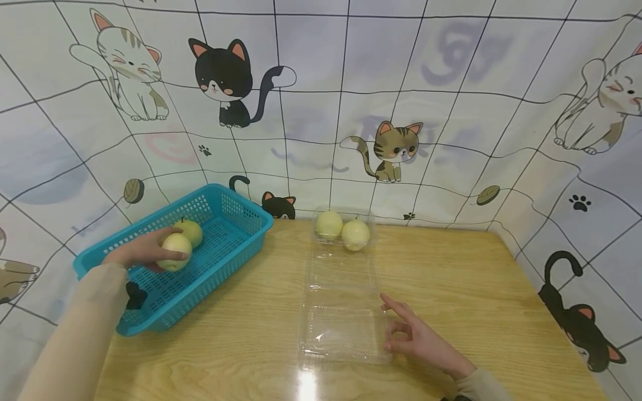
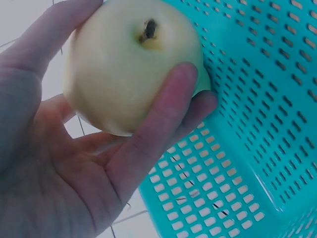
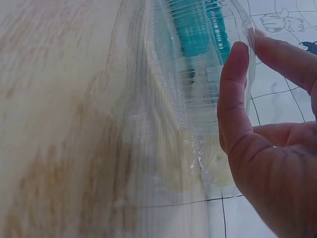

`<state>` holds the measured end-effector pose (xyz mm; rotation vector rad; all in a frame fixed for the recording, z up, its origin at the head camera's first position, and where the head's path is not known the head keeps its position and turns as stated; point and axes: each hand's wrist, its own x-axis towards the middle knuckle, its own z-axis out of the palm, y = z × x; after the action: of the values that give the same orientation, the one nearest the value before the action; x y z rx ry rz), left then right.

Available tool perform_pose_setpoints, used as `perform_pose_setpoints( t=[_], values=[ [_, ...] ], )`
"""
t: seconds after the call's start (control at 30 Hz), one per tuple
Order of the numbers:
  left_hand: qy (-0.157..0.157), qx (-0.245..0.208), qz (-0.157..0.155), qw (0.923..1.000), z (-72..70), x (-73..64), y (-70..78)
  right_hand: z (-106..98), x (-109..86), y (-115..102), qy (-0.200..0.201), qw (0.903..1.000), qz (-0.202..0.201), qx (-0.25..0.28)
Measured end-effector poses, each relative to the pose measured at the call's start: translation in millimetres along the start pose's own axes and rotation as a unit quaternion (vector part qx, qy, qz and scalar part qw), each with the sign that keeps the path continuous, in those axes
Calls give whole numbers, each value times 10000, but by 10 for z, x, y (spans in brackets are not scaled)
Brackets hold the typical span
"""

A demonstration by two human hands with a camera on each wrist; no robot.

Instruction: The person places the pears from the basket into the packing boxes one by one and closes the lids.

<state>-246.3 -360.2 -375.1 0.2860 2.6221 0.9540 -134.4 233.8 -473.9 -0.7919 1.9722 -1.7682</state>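
My left hand [image 1: 142,249] grips a round pale-yellow pear [image 1: 173,253] inside the blue perforated basket [image 1: 228,270], fingers and thumb spread round its sides. Beside it in the basket lies another pear [image 1: 193,231] with its stem up. In the left wrist view the held pear [image 2: 129,69] shows its dark-centred end. On the table lies an opened clear plastic box [image 1: 343,328]; two pears [image 1: 329,225] sit together in its far end. My right hand [image 1: 423,342] pinches the box's near right edge, and the right wrist view shows the fingertips at the clear rim [image 3: 251,64].
The wooden table [image 1: 441,278] meets a cat-patterned sheet [image 1: 311,128] at the back and on both sides. The basket stands at an angle at the table's left. A dark patch [image 1: 135,295] shows by my left sleeve [image 1: 82,328].
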Motion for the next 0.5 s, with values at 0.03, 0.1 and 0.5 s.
perform_pose_setpoints(
  t=[0.03,0.1,0.5],
  values=[
    [11,3,48,10000,1,10,12,0,1,1,-1,10000,-5,-8],
    [31,10,150,9999,3,27,47,-2,3,3,0,10000,-19,-53],
    [153,26,418,9990,28,91,146,5,6,-3,10,9999,-38,-140]
  ],
)
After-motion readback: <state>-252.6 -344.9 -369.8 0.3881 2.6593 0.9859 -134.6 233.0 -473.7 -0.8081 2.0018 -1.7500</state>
